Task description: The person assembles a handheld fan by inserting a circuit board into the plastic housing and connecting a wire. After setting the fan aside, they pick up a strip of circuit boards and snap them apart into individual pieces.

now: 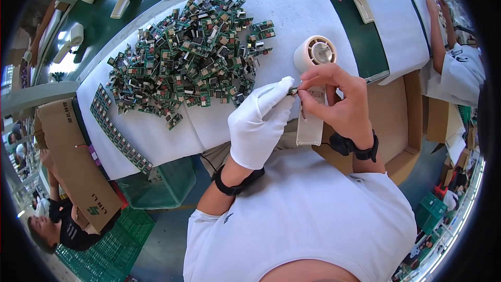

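Circuit board (293, 91), one, sits pinched in my left hand (258, 125). My right hand (344, 104), grip unclear, curls near one handheld fan (308, 56).

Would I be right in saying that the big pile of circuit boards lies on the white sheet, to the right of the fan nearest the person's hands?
Not quite: in the head view, the pile of circuit boards lies on the white sheet to the left of that fan.
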A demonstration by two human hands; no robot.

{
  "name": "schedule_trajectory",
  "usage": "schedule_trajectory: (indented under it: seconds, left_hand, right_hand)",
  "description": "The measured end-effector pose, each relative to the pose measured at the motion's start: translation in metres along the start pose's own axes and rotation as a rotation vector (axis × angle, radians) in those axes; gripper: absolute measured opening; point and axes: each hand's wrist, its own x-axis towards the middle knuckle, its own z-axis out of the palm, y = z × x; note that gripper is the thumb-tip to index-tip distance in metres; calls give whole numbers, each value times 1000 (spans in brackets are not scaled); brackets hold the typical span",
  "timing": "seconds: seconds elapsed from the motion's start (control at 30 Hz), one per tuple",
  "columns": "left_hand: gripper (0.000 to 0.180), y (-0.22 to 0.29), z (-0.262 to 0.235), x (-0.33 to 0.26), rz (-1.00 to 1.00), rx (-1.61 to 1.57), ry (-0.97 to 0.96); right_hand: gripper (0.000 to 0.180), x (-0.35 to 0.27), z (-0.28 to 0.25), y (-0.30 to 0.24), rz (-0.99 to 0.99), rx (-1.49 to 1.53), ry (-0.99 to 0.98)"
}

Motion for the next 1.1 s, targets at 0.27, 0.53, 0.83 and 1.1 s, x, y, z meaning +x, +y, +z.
schedule_trajectory:
  seconds: [0.27, 0.53, 0.83, 1.1]
  left_hand:
    - [35, 10, -13, 5, -301, -365, -162]
    - [32, 12, -23, 14, -464, -490, -302]
    - [32, 8, -23, 9, -410, -445, -321]
    - [31, 11, -17, 11, -410, -537, -192]
  right_hand:
    - [24, 3, -14, -2, 14, 66, -141]
    - [24, 3, -15, 8, 16, 225, -132]
    - [20, 1, -17, 8, 49, 206, -194]
    - [20, 2, -13, 4, 25, 159, -145]
